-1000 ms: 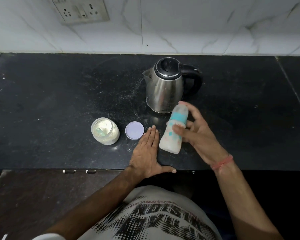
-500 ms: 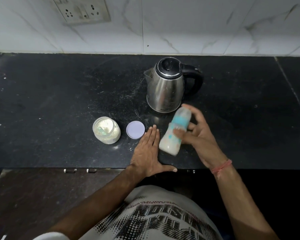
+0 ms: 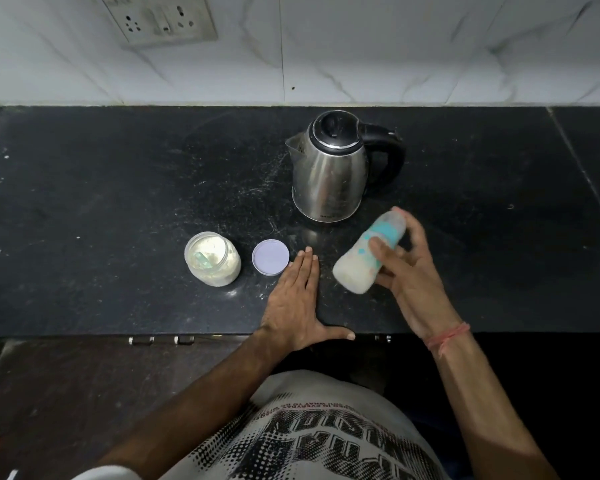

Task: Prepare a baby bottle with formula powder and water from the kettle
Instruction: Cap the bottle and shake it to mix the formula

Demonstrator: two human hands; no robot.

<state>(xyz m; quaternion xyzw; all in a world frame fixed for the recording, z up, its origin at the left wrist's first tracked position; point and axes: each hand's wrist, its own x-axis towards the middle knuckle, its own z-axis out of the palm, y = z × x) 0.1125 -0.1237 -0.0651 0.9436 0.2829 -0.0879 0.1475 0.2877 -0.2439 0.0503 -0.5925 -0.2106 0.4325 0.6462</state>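
My right hand (image 3: 407,271) grips the baby bottle (image 3: 364,258), which is capped with a teal ring and holds milky white liquid. The bottle is tilted, top pointing up and right, lifted off the black counter (image 3: 118,202) and blurred. My left hand (image 3: 297,306) lies flat on the counter, fingers together, thumb along the front edge. A steel kettle (image 3: 329,178) with a black lid and handle stands behind the bottle. An open jar of formula powder (image 3: 212,259) with a scoop inside sits to the left, its lilac lid (image 3: 270,257) lying beside it.
A white marble wall with a socket plate (image 3: 160,19) runs behind the counter. The counter's front edge passes just under my left palm. A seam in the counter slab (image 3: 582,168) is at the far right.
My right hand has swung the bottle, tilting it further to the right and shifting it right of where it was. My left hand, the kettle, jar and lid have stayed put.
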